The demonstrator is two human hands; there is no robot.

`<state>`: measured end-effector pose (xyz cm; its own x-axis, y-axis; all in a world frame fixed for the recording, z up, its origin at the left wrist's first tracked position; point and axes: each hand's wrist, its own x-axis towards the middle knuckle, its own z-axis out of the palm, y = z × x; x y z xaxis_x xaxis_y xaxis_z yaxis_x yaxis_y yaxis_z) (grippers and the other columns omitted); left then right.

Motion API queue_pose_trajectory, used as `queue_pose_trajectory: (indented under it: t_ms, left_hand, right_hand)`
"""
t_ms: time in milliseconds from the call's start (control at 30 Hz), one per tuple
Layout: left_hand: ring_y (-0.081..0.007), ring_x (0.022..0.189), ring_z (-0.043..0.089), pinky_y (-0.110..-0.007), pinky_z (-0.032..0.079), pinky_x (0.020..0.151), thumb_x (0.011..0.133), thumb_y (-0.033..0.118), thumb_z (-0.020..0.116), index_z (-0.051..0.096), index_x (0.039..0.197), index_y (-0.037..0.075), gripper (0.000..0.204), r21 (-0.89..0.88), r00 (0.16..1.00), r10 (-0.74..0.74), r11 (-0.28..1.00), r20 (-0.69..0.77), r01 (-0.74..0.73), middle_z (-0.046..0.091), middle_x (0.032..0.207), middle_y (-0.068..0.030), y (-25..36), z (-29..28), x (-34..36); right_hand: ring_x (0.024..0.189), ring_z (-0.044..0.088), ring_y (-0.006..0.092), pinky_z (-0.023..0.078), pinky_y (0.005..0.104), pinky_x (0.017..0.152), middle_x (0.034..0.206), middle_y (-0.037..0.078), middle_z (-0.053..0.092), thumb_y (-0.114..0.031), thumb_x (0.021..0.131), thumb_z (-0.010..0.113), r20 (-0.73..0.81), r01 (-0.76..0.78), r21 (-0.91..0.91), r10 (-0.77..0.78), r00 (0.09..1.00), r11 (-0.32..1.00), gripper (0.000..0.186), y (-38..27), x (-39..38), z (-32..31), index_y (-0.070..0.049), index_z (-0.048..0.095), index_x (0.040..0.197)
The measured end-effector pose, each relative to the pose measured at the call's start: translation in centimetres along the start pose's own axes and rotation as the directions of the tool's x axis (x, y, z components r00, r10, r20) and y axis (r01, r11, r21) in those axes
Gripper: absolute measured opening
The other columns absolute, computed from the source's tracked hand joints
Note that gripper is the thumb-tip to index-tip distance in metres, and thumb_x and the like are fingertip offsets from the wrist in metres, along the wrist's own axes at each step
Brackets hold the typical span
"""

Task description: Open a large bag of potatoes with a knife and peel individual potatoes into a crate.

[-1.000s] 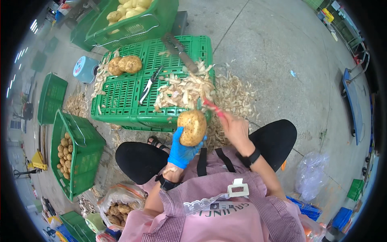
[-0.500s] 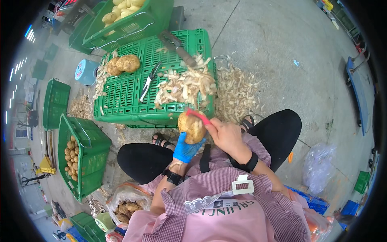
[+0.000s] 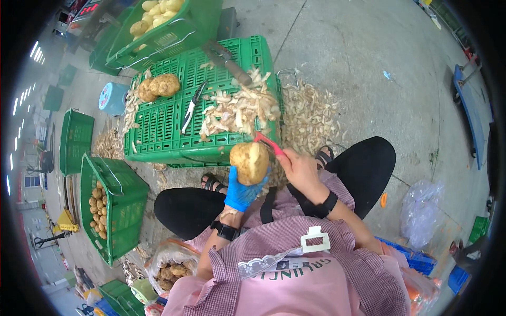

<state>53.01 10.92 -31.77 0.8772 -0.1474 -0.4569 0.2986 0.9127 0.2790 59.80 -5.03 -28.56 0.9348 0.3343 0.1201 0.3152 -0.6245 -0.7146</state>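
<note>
A partly peeled potato (image 3: 244, 162) rests in my left hand (image 3: 243, 193), which wears a blue glove and has its fingers wrapped round the lower side. A pale peeled strip runs down the potato's right part. My bare right hand (image 3: 301, 171) grips a red peeler (image 3: 270, 144) by its handle; the peeler's head is just off the potato's upper right. Beyond both hands stands an upturned green crate (image 3: 174, 154). On it lie a heap of potato peels (image 3: 240, 111), two unpeeled potatoes (image 3: 159, 86), a white-and-black handled tool (image 3: 194, 107) and a brown-handled tool (image 3: 227, 63).
Peeled potatoes (image 3: 158, 15) fill a green basket (image 3: 195, 26) at the back left. Unpeeled ones (image 3: 98, 210) sit in a green crate (image 3: 129, 210) at left and a plastic bag (image 3: 171, 268) beside me. More peels (image 3: 308, 116) cover the floor. A blue trolley (image 3: 469, 116) stands far right.
The peeler has lifted off the potato to the right. A pale peeled strip now shows on the potato, which my left hand has tilted. A person's foot appears at the far right.
</note>
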Motion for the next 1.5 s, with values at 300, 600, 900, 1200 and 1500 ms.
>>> queue_pose_trajectory:
  t_ms: [300, 600, 900, 1200, 1500]
  left_hand:
    - [-0.0216, 0.103, 0.044, -0.039, 0.039, 0.084, 0.079, 0.043, 0.041, 0.036, 0.117, 0.015, 0.047, 0.001, 0.997, 0.056, 0.998, -0.054, -0.056, 0.043, 0.115, -0.0071, -0.5, 3.6, 0.4]
    - [-0.0215, 0.098, 0.048, -0.039, 0.044, 0.076, 0.081, 0.036, 0.040, 0.040, 0.113, 0.016, 0.038, 0.110, 0.999, 0.048, 0.993, 0.025, -0.050, 0.046, 0.111, -0.0049, 0.6, 1.3, 2.1]
    - [-0.0215, 0.103, 0.043, -0.039, 0.040, 0.082, 0.080, 0.031, 0.040, 0.035, 0.116, 0.014, 0.040, 0.274, 0.988, 0.143, 0.954, -0.064, -0.121, 0.043, 0.114, -0.0061, 0.9, 3.4, 0.6]
    - [-0.0196, 0.102, 0.044, -0.037, 0.038, 0.085, 0.072, 0.036, 0.051, 0.034, 0.117, 0.013, 0.053, 0.877, 0.959, 0.280, 0.453, 0.033, -0.162, 0.044, 0.113, -0.0052, 1.1, 4.6, 0.6]
    - [-0.0217, 0.103, 0.044, -0.036, 0.036, 0.087, 0.073, 0.037, 0.054, 0.034, 0.118, 0.008, 0.056, 0.103, 0.956, 0.290, 0.950, 0.047, -0.293, 0.044, 0.114, -0.0073, 0.7, 4.0, 0.7]
  right_hand:
    - [0.047, 0.052, 0.0245, 0.037, 0.0340, 0.041, 0.058, 0.007, 0.054, -0.027, 0.075, 0.052, 0.036, 0.074, -0.247, -0.068, 0.997, 0.966, 0.017, 0.7, 0.9, -1.1, -0.010, 0.051, 0.076]
    - [0.043, 0.047, 0.0219, 0.034, 0.0316, 0.041, 0.052, 0.003, 0.049, -0.030, 0.073, 0.053, 0.032, 0.312, -0.122, -0.310, 0.950, 0.942, 0.018, -1.5, -1.8, -0.5, -0.013, 0.050, 0.069]
    - [0.037, 0.047, 0.0233, 0.034, 0.0351, 0.036, 0.052, 0.006, 0.052, -0.027, 0.076, 0.051, -0.058, 0.312, -0.106, -0.319, 0.946, 0.944, 0.017, -0.8, -1.5, -1.3, -0.011, 0.050, 0.072]
    - [0.043, 0.051, 0.0285, 0.037, 0.0372, 0.038, 0.046, 0.011, 0.049, -0.028, 0.080, 0.045, -0.036, 0.118, -0.120, -0.123, 0.992, 0.986, 0.019, 0.7, 0.4, -0.3, -0.010, 0.050, 0.075]
    - [0.041, 0.050, 0.0281, 0.037, 0.0360, 0.039, 0.047, 0.010, 0.049, -0.024, 0.077, 0.050, -0.146, 0.149, 0.026, -0.143, 0.979, 0.989, 0.015, -0.5, -0.1, -2.2, -0.010, 0.053, 0.074]
